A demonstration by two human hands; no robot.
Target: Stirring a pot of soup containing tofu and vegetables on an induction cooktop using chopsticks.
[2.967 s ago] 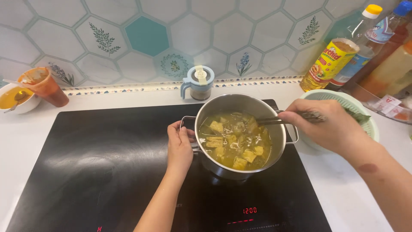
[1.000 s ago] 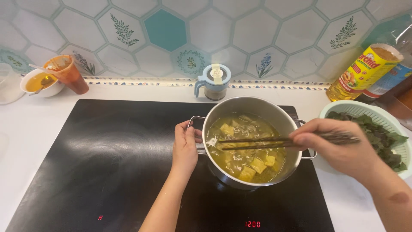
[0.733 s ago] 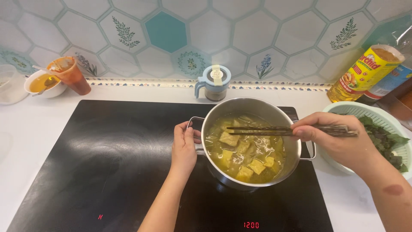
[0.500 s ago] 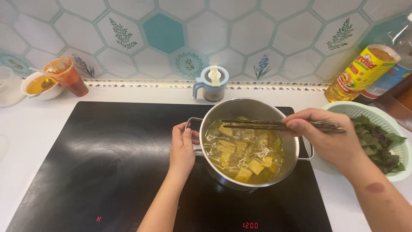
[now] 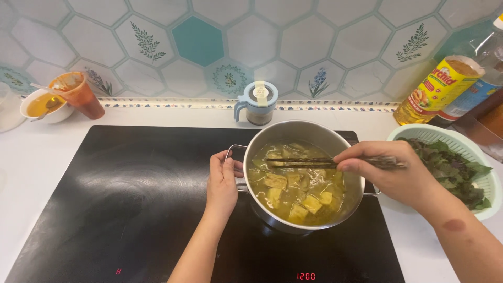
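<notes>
Black cooktop point(image 5: 120, 204) left of my pot point(image 5: 304, 137): open room. Behind pot, small lidded jar point(image 5: 258, 102) close. Right side tight: green basket point(image 5: 484, 183), oil bottle point(image 5: 437, 89) near my arm.

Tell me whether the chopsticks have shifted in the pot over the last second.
Yes. The chopsticks in the right hand moved from the pot's middle toward its far rim, nearer the tiled wall.
</notes>
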